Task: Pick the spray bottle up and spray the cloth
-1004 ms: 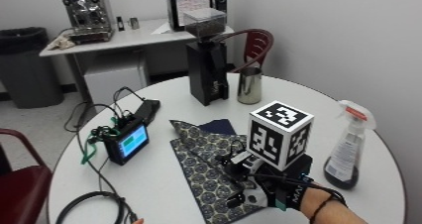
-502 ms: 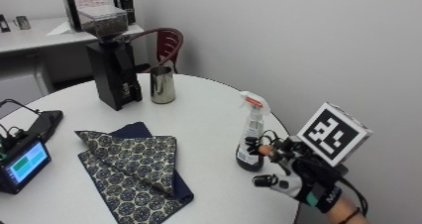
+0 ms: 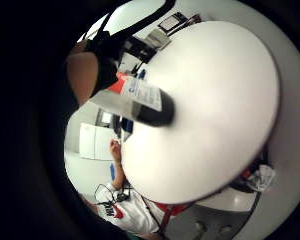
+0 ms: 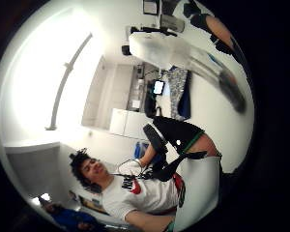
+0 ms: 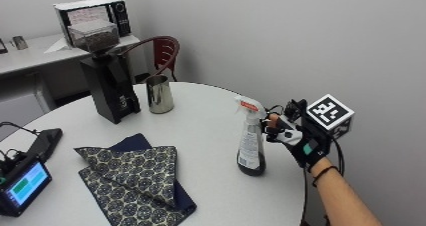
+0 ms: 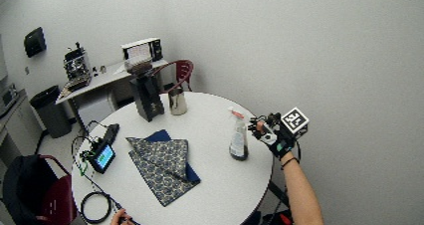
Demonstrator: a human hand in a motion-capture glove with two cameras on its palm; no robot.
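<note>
Reaching beside spray bottle | right hand grip relaxed, holding nothing

Spray bottle upright on the round white table, serving as landmark. Gloved right hand just beside its neck on the table-edge side, fingers partly curled; contact cannot be judged. Patterned cloth lies well apart across the table; steel cup and black grinder stand beyond.
</note>
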